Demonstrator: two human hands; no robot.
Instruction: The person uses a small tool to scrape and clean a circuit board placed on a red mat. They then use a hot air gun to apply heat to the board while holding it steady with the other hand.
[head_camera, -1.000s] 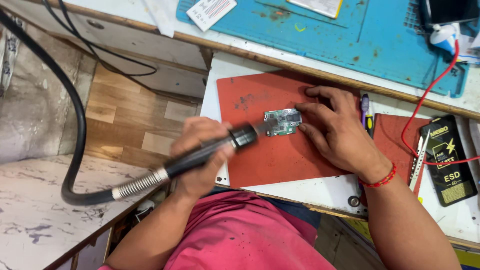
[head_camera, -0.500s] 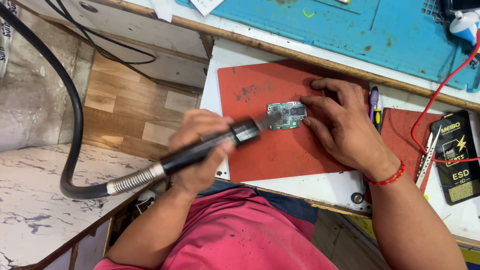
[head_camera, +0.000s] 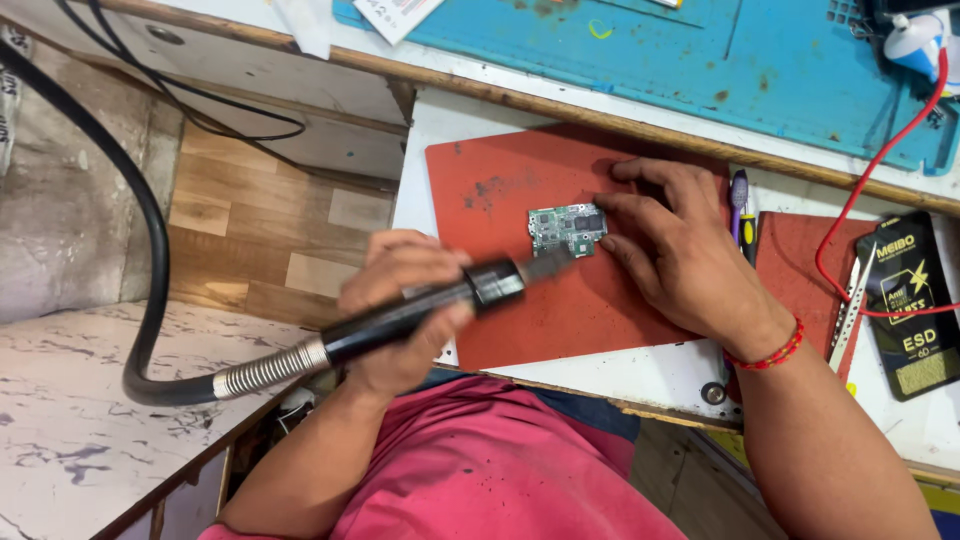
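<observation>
A small green circuit board (head_camera: 562, 228) lies on a red mat (head_camera: 490, 180). My right hand (head_camera: 680, 255) rests on the mat, its fingertips pressing the board's right edge. My left hand (head_camera: 395, 270) grips the black handle of a hot-air tool (head_camera: 420, 308). The tool's metal nozzle points up and to the right and reaches the board's lower edge. A thick black hose (head_camera: 150, 250) with a metal spring collar runs from the handle off to the left.
A blue work mat (head_camera: 720, 60) lies across the back of the bench. Right of the red mat are pens (head_camera: 742, 205), tweezers (head_camera: 853, 295), a black flat package (head_camera: 915, 300) and a looping red wire (head_camera: 850, 215). A marbled surface (head_camera: 70, 430) sits at lower left.
The nozzle has stayed at the board's lower-left edge with only small shifts. My right hand keeps its hold on the board. The camera has shifted slightly.
</observation>
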